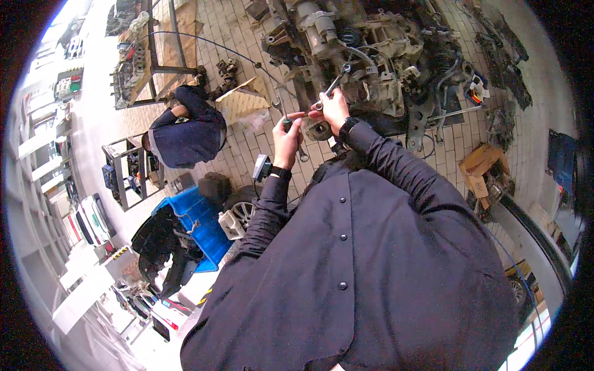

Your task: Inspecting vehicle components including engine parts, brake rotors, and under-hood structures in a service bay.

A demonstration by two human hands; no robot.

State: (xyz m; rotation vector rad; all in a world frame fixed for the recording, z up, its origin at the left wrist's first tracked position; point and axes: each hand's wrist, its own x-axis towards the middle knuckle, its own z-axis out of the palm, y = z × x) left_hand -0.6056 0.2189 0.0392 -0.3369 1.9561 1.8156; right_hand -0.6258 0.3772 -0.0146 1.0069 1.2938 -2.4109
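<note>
You have short dark lettering on the cardboard box point(476, 170) at three o'clock, small and blurred; nothing else carries print you can read.

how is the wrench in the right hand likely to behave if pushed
The wrench is probably stiff, since it looks like solid metal. That metallic look also suggests some weight for its size. Its shiny surface may be slightly slippery.

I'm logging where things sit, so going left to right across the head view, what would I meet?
Co-worker in dark clothing, your left hand with a wrench, your right hand with another wrench, open cardboard box.
</note>
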